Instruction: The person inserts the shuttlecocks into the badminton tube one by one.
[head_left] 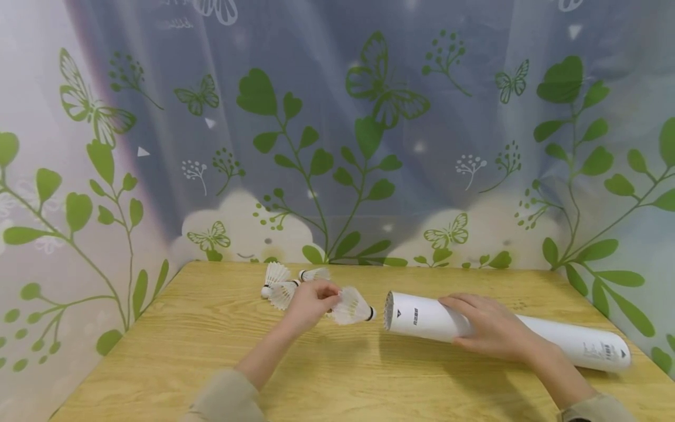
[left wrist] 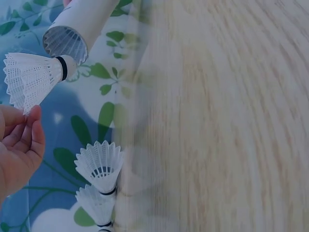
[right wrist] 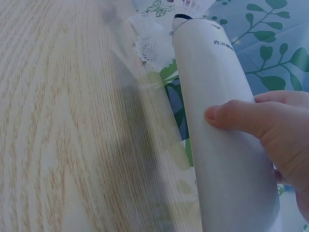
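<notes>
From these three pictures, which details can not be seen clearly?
- Print on the white shuttlecock tube: too small in the head view.
- What is deep inside the tube: dark behind its open mouth in the left wrist view.
- Right hand: its fingers pass behind the tube in the head view.
- Left hand on the held shuttlecock: fingertips hidden by feathers.
- Loose shuttlecocks: overlapping, so their number is uncertain.

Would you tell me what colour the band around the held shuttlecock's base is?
Black; the band on the shuttlecock shows best in the left wrist view.
</notes>
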Demonstrator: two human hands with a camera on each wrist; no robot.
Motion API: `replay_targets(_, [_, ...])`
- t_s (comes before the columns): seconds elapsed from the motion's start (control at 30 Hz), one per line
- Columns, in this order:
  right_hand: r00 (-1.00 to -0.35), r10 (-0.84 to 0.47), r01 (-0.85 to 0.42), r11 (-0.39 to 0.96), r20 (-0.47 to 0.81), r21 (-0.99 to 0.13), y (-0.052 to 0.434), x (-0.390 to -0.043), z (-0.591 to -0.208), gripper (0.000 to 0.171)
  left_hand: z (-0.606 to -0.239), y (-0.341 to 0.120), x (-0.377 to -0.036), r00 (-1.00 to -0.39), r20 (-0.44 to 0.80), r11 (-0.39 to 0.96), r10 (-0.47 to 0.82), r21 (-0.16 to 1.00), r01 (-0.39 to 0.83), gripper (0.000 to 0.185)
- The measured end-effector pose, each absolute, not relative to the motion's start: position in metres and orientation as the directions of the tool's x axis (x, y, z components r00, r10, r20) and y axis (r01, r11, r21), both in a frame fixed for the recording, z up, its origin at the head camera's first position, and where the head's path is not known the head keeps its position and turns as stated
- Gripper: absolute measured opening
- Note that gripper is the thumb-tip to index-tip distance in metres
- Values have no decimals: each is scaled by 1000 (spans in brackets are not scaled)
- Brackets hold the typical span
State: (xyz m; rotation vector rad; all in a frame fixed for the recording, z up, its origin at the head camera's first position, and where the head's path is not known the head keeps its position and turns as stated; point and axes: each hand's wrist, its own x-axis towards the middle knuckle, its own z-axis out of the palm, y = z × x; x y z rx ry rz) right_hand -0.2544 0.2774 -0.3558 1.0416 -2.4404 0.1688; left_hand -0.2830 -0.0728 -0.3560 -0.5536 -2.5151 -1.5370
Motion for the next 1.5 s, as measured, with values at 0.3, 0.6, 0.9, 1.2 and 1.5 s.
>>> replay_targets(0.3, [-619, -642, -697, 714, 452, 60, 277, -254, -356, 70, -363, -49, -282, -915, 308, 357, 262, 850, 388, 9])
replay_targets(0.6, [-603, -647, -701, 709, 466, 76, 276, -254, -356, 70, -371, -35, -286, -897, 357, 335, 261, 838, 431, 8])
replay_targets(0.9, [-604, -653, -703, 707, 458, 81, 275, -254, -358, 70, -373, -29, -287, -875, 378, 413, 301, 776, 477, 9])
replay_targets(1.2, [-625, -651, -700, 711, 431, 60, 276, -254, -359, 69, -373, -21, -288, -902, 337, 411, 269, 807, 424, 6])
replay_targets(1.5, [-654, -625, -681, 732, 425, 28, 277, -254, -359, 71, -377, -19, -289, -901, 351, 381, 253, 820, 427, 4])
